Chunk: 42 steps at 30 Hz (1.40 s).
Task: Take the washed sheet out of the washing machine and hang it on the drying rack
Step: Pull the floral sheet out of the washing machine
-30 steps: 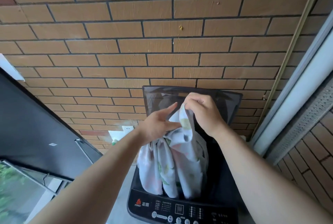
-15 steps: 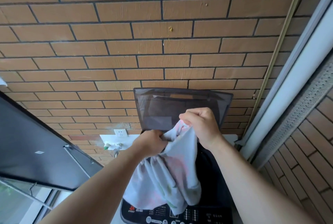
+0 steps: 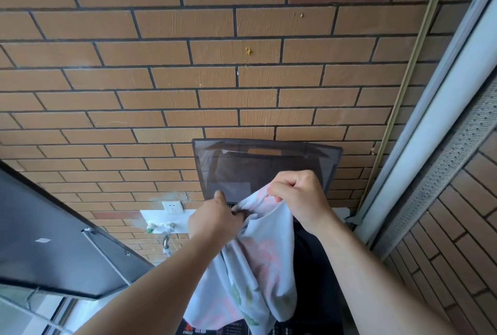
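Observation:
The washed sheet [image 3: 252, 267], pale with pink and green flower prints, hangs in a bunch over the black top-loading washing machine [image 3: 317, 275]. The machine's dark lid [image 3: 266, 162] stands raised against the brick wall. My right hand [image 3: 301, 200] pinches the sheet's upper edge, and my left hand [image 3: 215, 219] grips the cloth just beside it, a little lower. The sheet's bottom end drapes over the machine's front control panel [image 3: 188, 330]. The drum opening is mostly hidden behind the cloth and my arms. No drying rack shows.
A brick wall [image 3: 188, 79] fills the view ahead. A white socket [image 3: 173, 206] and a tap [image 3: 161, 229] sit left of the machine. A dark open window pane [image 3: 48, 240] juts in at lower left. A white door frame [image 3: 441, 119] runs up the right side.
Both hands have lifted the sheet higher out of the machine, and my left hand has closed on the cloth. The view has tilted upward, showing more wall.

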Each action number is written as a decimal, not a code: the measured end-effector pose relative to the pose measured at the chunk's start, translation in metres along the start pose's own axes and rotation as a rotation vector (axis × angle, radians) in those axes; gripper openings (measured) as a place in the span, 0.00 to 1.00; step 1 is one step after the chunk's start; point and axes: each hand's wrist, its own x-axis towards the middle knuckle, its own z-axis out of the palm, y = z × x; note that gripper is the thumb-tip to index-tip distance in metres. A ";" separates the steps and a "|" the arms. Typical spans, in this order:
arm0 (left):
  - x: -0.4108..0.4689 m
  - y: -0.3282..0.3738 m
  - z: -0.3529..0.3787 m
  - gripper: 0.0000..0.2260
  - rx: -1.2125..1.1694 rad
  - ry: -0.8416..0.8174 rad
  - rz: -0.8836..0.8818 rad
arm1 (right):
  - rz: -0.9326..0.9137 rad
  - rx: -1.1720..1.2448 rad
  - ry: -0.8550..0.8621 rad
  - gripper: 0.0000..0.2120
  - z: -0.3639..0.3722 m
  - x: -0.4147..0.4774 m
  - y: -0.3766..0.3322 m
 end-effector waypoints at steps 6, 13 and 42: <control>0.010 -0.006 0.001 0.07 -0.037 0.087 0.071 | -0.021 -0.073 0.098 0.22 -0.004 0.003 0.009; 0.023 -0.001 -0.035 0.19 -0.069 0.241 0.164 | -0.006 -0.612 0.047 0.25 -0.011 0.009 0.037; 0.028 -0.018 -0.027 0.16 -0.172 0.140 0.184 | 0.093 -0.618 0.210 0.25 -0.008 0.011 0.038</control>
